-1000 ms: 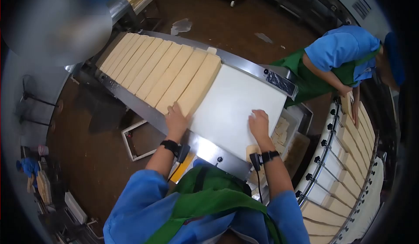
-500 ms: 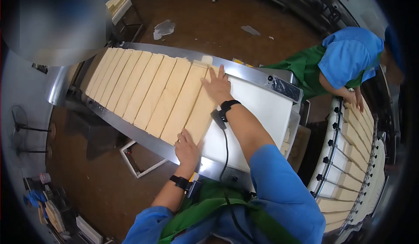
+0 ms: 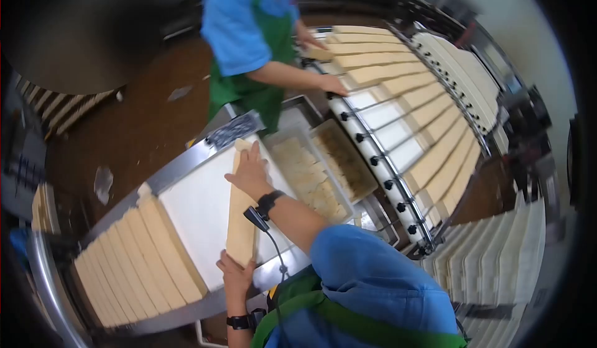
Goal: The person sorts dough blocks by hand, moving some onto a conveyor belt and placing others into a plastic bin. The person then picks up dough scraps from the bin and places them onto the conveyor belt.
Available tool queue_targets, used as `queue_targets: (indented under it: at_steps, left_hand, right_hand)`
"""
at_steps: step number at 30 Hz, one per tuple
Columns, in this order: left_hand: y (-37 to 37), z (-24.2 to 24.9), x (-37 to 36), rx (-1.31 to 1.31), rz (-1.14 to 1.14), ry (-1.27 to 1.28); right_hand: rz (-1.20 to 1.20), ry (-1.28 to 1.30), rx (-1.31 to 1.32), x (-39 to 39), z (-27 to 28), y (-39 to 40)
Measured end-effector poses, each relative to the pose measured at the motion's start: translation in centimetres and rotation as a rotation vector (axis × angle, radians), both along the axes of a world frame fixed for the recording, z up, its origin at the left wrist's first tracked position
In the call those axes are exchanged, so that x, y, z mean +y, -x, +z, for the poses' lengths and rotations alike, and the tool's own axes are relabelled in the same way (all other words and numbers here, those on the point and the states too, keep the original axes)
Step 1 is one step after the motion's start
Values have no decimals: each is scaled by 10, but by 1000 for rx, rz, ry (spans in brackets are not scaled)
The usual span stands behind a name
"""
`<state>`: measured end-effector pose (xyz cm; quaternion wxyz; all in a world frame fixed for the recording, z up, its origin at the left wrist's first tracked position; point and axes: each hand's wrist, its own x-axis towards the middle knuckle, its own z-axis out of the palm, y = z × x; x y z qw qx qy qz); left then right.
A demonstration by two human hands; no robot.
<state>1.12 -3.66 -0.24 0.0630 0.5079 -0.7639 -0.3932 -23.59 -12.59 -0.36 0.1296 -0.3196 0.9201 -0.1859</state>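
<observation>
The right hand (image 3: 250, 172) lies open and flat on the far end of one long tan slab (image 3: 240, 217), and the left hand (image 3: 235, 276) holds the near end with curled fingers. So the slab stretches between both hands, over the white belt (image 3: 193, 208), apart from the row of slabs (image 3: 134, 258) on the left. Just right of the belt stands a tray with broken pieces (image 3: 308, 177). Further away, a co-worker's hand (image 3: 331, 85) touches slabs on the roller conveyor (image 3: 398, 139).
</observation>
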Motion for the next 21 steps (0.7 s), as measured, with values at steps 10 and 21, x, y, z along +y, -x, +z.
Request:
queue_targets:
  at_steps: [10,21]
  left_hand:
    - [135,11,35,245,-177,328]
    - [331,69,68,502,-406,487]
  right_hand:
    - [-510,539,-14,182,20,136]
    - [-697,600,12,279,47,353]
